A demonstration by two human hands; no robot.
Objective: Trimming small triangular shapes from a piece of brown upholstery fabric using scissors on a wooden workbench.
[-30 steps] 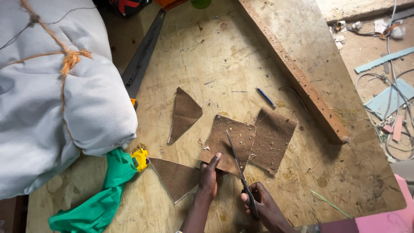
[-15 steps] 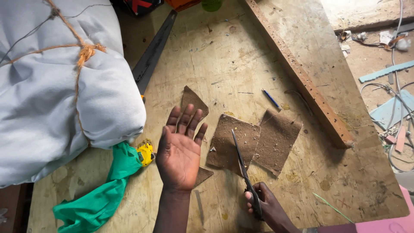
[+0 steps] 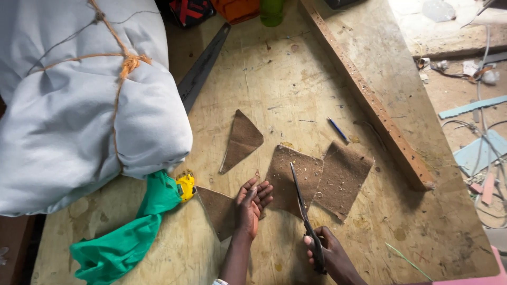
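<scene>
Left hand (image 3: 251, 208), raised and spread half a second earlier, now lies palm-down on the brown piece (image 3: 219, 211) beside the yellow tape measure (image 3: 186, 187); the piece is uncovered.

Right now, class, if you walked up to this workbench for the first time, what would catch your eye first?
First, the big pale grey cloth bundle tied with orange twine filling the bench's left side, a bright green cloth trailing below it. Next, the brown fibrous cut pieces mid-bench: the left hand rests on one, while the right hand holds long dark scissors.

Bare plywood table (image 3: 296, 68) beyond the brown pieces (image 3: 342, 178); grey bundle (image 3: 79, 105) left, wooden batten (image 3: 369, 105) right.
</scene>
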